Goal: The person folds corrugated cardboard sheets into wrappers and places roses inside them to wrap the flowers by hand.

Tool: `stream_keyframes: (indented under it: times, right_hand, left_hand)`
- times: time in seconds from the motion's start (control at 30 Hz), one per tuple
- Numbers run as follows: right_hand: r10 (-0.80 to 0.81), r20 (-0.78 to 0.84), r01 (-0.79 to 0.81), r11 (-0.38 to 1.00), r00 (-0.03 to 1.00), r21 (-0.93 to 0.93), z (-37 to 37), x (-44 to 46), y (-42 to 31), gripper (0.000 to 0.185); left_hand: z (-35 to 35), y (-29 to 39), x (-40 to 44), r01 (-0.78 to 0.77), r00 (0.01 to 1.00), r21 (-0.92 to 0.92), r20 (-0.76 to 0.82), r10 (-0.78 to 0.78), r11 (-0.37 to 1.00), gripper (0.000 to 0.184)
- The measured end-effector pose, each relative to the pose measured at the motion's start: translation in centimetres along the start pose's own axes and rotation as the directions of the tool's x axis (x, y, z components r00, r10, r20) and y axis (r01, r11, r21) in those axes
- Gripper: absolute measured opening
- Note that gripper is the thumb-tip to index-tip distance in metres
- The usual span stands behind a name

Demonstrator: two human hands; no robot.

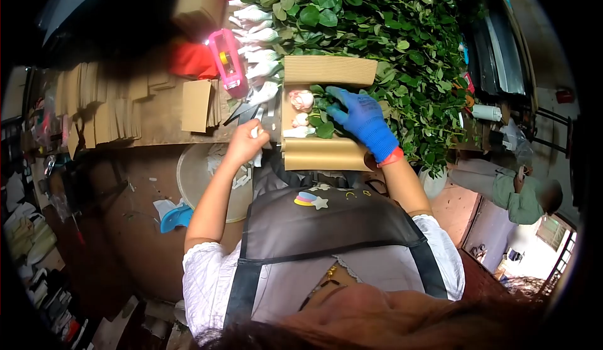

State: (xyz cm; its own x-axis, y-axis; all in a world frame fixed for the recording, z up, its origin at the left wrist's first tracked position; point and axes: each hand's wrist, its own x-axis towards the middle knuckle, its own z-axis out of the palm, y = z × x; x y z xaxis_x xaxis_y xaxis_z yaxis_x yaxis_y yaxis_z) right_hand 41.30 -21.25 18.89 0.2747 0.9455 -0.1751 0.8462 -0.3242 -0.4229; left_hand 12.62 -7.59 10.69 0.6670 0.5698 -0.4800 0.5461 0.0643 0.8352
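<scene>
My left hand is bare and closed around a small white thing of a kind I cannot make out. It is at the table's near edge, just below dark-bladed scissors. In a blue glove, my right hand reaches over leafy rose stems, thumb and forefinger around the leaves; its other fingers are hidden. Pale pink roses lie to its left on a sheet of corrugated cardboard, whose near edge is folded over.
White-sleeved flower heads and a big heap of leafy stems cover the far table. A pink tape dispenser and cardboard pieces lie left. A round bin stands below. Another person is at the right.
</scene>
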Motion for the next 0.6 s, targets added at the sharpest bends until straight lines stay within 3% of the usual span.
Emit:
stream_keyframes:
  times: [0.03, 0.13, 0.23, 0.4, 0.53, 0.6]
  right_hand:
    - [-0.044, 0.039, 0.037, 0.987, 0.998, 0.157, -0.6, -0.1, -0.7, 0.041]
    - [-0.196, 0.336, 0.164, 0.979, 0.921, 0.121, 1.4, 0.2, -0.6, 0.034]
    - [-0.13, 0.502, 0.207, 0.973, 0.855, -0.1, 2.6, 1.0, -0.9, 0.031]
    - [-0.006, 0.586, 0.2, 0.943, 0.81, -0.267, 3.1, 1.8, -2.2, 0.032]
    - [-0.022, 0.599, 0.254, 0.918, 0.8, -0.305, 3.7, 2.0, -2.3, 0.03]
    - [-0.03, 0.604, 0.29, 0.895, 0.796, -0.338, 4.5, 2.0, -1.7, 0.029]
  left_hand:
    - [1.3, -0.2, 0.5, -0.082, 0.995, -0.049, -0.066, 0.079, 0.995, 0.03]
    - [3.0, 0.3, 2.8, -0.209, 0.974, 0.116, 0.109, 0.197, 0.971, 0.033]
    - [3.0, 1.3, 4.1, -0.12, 0.951, 0.13, 0.298, 0.077, 0.984, 0.031]
    - [4.5, 0.9, 3.5, -0.021, 0.987, -0.154, 0.156, 0.045, 0.988, 0.029]
    - [3.8, 0.6, 1.3, 0.02, 1.0, -0.405, -0.011, -0.027, 0.914, 0.028]
    - [0.0, -1.5, -0.5, 0.026, 0.998, -0.383, -0.042, -0.045, 0.924, 0.029]
